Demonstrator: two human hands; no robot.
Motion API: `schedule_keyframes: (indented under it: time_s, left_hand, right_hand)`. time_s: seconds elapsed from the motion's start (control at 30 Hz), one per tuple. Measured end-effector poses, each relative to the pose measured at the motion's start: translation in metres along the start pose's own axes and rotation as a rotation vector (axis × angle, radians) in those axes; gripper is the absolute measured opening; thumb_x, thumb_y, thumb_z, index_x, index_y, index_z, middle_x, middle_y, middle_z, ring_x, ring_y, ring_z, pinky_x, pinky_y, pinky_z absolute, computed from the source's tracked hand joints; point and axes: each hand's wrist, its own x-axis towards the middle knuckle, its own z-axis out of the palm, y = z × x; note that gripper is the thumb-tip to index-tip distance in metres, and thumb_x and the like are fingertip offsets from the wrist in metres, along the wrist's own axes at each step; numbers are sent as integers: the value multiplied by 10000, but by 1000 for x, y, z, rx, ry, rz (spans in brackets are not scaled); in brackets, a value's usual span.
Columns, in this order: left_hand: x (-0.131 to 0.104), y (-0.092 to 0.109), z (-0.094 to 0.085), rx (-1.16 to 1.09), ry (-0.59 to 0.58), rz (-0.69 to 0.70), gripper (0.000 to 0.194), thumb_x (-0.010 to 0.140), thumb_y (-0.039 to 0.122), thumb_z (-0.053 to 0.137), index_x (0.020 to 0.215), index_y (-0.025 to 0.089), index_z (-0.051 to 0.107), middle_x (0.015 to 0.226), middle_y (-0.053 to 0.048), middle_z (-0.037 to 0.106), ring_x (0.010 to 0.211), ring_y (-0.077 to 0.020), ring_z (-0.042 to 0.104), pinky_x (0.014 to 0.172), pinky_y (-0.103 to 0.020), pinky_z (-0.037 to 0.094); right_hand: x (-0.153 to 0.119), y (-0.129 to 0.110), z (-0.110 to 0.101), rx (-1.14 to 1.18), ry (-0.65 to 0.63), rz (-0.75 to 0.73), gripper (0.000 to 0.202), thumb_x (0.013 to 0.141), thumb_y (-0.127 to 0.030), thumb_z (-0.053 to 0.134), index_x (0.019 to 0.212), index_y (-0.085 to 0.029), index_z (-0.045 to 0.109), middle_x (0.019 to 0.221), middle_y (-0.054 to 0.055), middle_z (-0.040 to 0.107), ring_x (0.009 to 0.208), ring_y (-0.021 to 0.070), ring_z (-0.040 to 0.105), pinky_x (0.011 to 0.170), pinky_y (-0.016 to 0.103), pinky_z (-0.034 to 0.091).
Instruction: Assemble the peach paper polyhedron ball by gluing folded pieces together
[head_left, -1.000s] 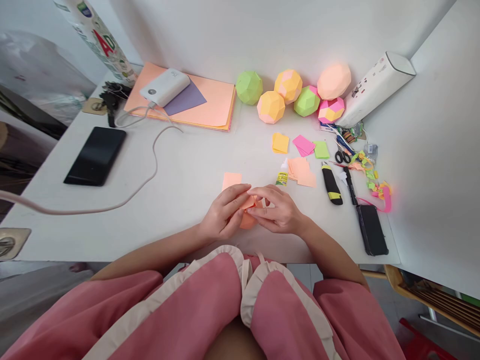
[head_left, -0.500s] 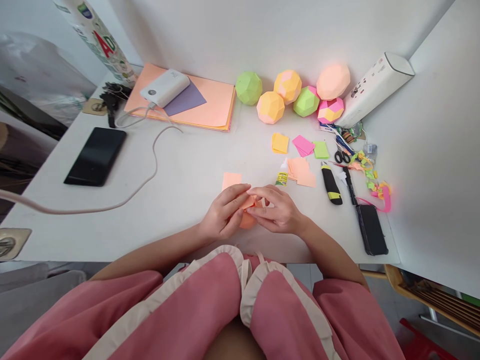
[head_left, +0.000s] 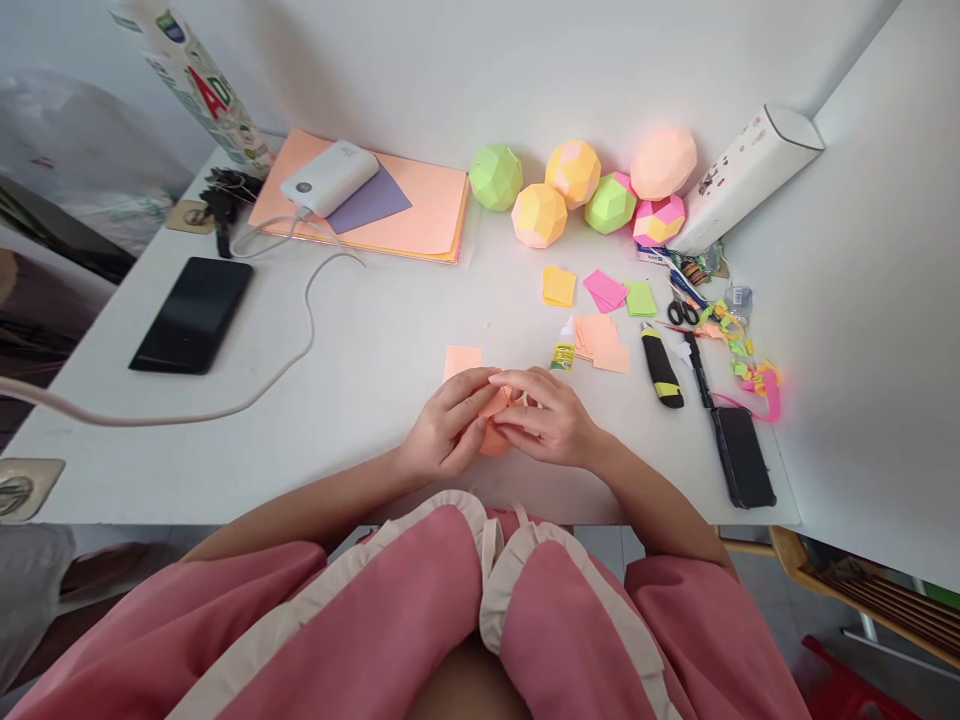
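Note:
An orange folded paper piece (head_left: 494, 440) is held between both hands near the table's front edge, partly covered by the fingers. My left hand (head_left: 448, 422) grips it from the left, and my right hand (head_left: 553, 418) pinches it from the right. The fingertips of the two hands meet above it. Just beyond my left hand lies a flat orange paper square (head_left: 463, 361). A small glue bottle (head_left: 563, 350) rests past my right hand, beside a pile of orange squares (head_left: 601, 342). Yellow (head_left: 559, 286), pink (head_left: 604, 290) and green squares (head_left: 640, 298) lie farther back.
Several faceted paper balls (head_left: 540, 215) stand along the wall. Orange sheets (head_left: 405, 205) carry a power bank (head_left: 330, 178). A black phone (head_left: 193, 315) lies left; a cutter (head_left: 661, 367), scissors (head_left: 682, 312), paper scraps and another phone (head_left: 742, 456) are right.
The hands and the orange piece have hardly moved. The fingers of my right hand have shifted slightly. At the far lower left, a person's limb has come into view.

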Motion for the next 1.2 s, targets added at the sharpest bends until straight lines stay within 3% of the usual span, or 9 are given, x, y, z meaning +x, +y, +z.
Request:
schedule_keyframes:
  time_s: [0.2,0.53,0.97,1.2]
  left_hand:
    - [1,0,0,46,-4,36,521,903,154,447,1420,198,398,1285,-174,559,1180,-288,571,924,-461,547]
    - [1,2,-1,12,-23,-12,560,873,91,375,1420,204,400,1299,-165,545,1198,-283,558,933,-481,544]
    - [-5,-2,1,57,8,-33,587,859,61,390,1429,201,408,1297,-163,547,1189,-278,566,931,-466,550]
    - [-4,-1,2,65,14,-28,580,871,69,391,1436,201,391,1296,-168,551,1179,-277,569,924,-464,550]
  right_hand:
    - [2,-2,2,-44,9,24,179,927,-225,529,856,-230,693,1208,104,629,815,177,570,631,343,554]
    - [5,-4,2,-34,99,1,156,911,-185,550,811,-214,666,1159,104,654,765,158,567,619,323,549]
    - [8,-4,3,125,155,104,142,912,-241,560,809,-220,655,1121,117,660,770,168,577,683,368,560]
    - [6,0,3,261,104,184,157,923,-300,552,857,-234,679,1165,116,632,862,195,594,733,397,566]
